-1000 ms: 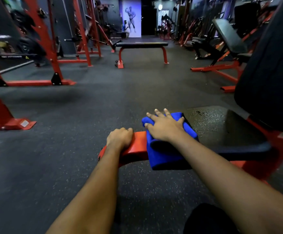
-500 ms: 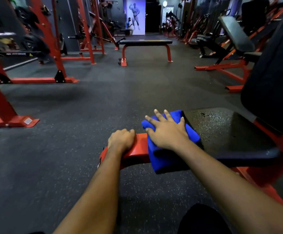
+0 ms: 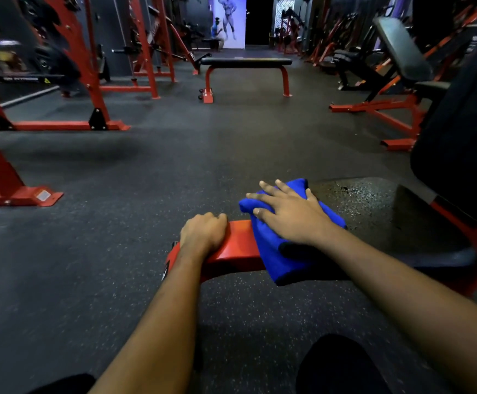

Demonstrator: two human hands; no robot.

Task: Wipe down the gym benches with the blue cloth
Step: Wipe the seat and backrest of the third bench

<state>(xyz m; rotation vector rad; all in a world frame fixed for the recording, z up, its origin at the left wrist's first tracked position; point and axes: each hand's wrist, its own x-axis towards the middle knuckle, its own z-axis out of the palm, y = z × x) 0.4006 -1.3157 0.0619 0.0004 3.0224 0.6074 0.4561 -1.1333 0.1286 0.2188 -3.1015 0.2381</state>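
Observation:
A blue cloth (image 3: 277,257) lies folded over the left end of the black bench seat (image 3: 373,211), hanging down its near edge. My right hand (image 3: 288,214) presses flat on the cloth with fingers spread. Beside it, my left hand (image 3: 203,233) grips the red frame bar (image 3: 240,245) that sticks out from the seat's end, fingers curled over the bar. The seat's surface looks speckled and wet right of the cloth. The bench's black backrest (image 3: 464,132) rises at the right edge.
A flat black bench on red legs (image 3: 246,64) stands across the floor ahead. Red rack frames (image 3: 95,81) line the left, and an incline bench (image 3: 402,49) with red base stands at the right. Dark rubber floor (image 3: 174,166) lies between. A person sits far back by a poster.
My right hand and the cloth have shifted slightly right and further onto the seat end. My left hand keeps its grip on the red bar. The view has tilted a little.

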